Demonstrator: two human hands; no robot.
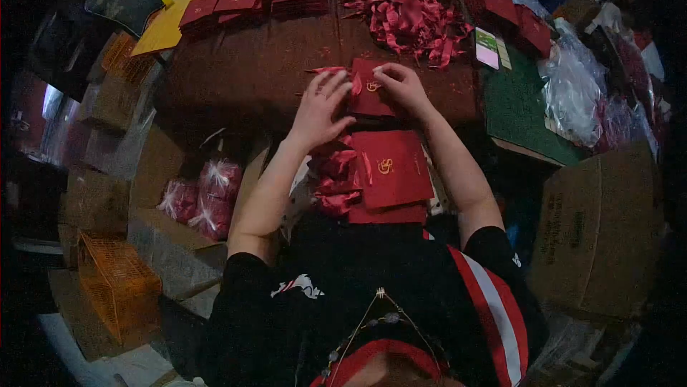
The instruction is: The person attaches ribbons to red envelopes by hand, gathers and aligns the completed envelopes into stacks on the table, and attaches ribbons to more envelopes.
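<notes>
The left hand (323, 110) was positioned over the left side of the flat red packet (373, 102), on the near part of the tabletop (257, 65). Its fingers were extended and slightly spread, with the thumb standing apart, below them. A loose red ribbon (325, 70) lay beyond these fingers, just beside the packet's left edge. The packet itself lay between the two hands, with its gold mark facing up. The right hand (404, 91) was located at the packet's upper right, thumb and forefinger bent close together over its surface; whether they pinched anything could not be determined. A tangled ribbon pile (411, 18) was situated farther back, beyond the right hand.

Visibility limits, left to right: the contents of the clear bags (207, 197) in the carton (161, 172) were hard to make out. The left fingertips were blurred, so their contact with the packet could not be confirmed. On the lap, a second marked packet (397, 165) partly covered the items below it. The right hand hid part of the first packet's right side.
</notes>
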